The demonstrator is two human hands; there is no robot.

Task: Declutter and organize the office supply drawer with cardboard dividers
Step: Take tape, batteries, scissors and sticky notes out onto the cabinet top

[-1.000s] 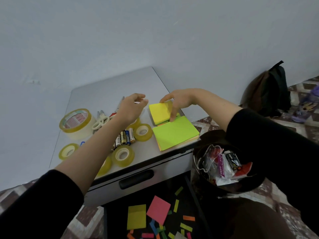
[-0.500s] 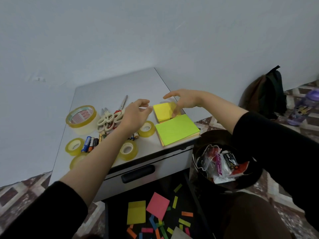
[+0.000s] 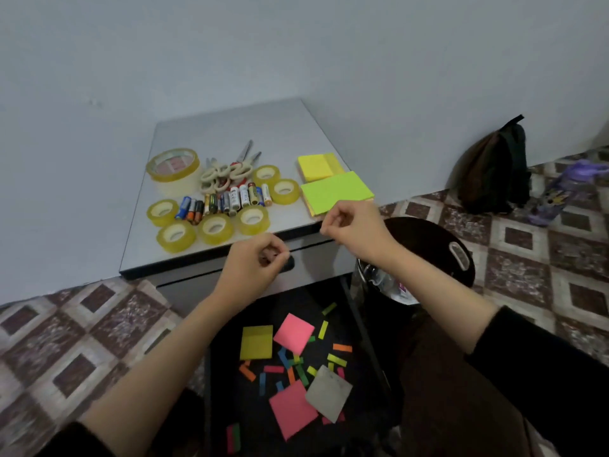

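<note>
Both hands have their fingers curled in toward the palms, and nothing shows inside either grasp; the left hand (image 3: 253, 265) hovers over the cabinet's front edge and the right hand (image 3: 357, 225) just off the tabletop's (image 3: 237, 130) 4 o'clock corner. Sorting looks well along: on the tabletop the scissors (image 3: 227, 171) lie near the middle, a row of batteries (image 3: 227, 201) runs just below them, tape rolls (image 3: 214, 227) ring that row from 9 to 5 o'clock, and the yellow pad (image 3: 316, 166) and green pad (image 3: 336, 194) sit at 3 o'clock. The drawer (image 3: 230, 384), at 6 o'clock below the hands, is not yet emptied: loose pink notes (image 3: 294, 333), a yellow note (image 3: 256, 342), a grey square (image 3: 329, 392) and scattered coloured strips (image 3: 336, 359) lie on its floor. No cardboard dividers are in view, so dividing and refilling seem entirely left.
</note>
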